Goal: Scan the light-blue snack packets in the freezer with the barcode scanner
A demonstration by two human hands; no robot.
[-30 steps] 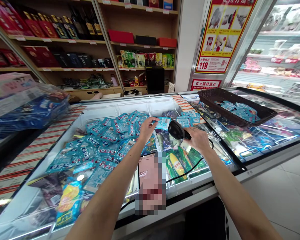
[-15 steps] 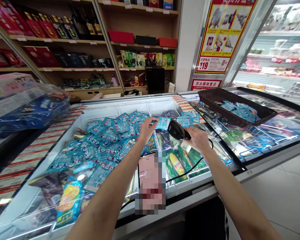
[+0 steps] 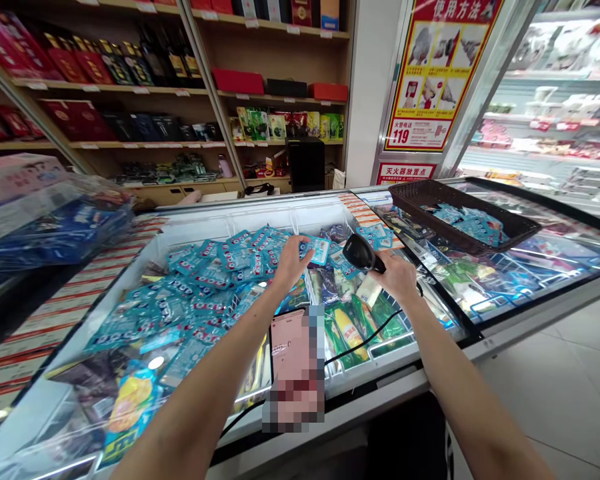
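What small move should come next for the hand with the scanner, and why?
Probably tilt the scanner slightly left so its head squares up to the blue packet. The left hand holds that packet up over the freezer, and the right hand has the scanner close beside it, nearly aimed.

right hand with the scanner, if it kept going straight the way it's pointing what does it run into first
Most likely the small blue packet that the left hand holds up: the right hand aims the black scanner leftward at it. Depth is hard to judge, but the scanner's nose looks close to the packet.
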